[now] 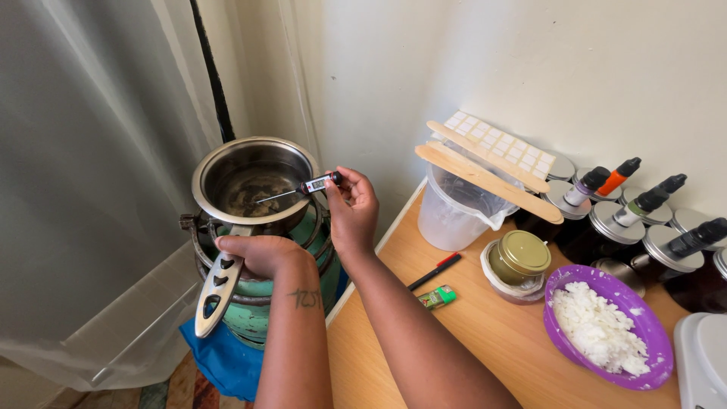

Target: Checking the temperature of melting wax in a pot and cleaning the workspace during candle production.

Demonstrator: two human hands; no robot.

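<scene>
A steel saucepan (254, 180) sits on a green gas burner (257, 310), with a little dark liquid in its bottom. My left hand (261, 254) grips the pan's long metal handle (216, 291) close to the pot. My right hand (350, 204) pinches the black head of a digital probe thermometer (318, 183). Its thin metal stem reaches across the rim, the tip down in the liquid.
On the wooden table (469, 333) to the right stand a clear plastic jug (454, 208) with two wooden sticks across it, a gold-lidded jar (519, 261), a purple bowl of white wax flakes (606, 329), dark dropper bottles (651, 227), a black marker (435, 271) and a green lighter (438, 297).
</scene>
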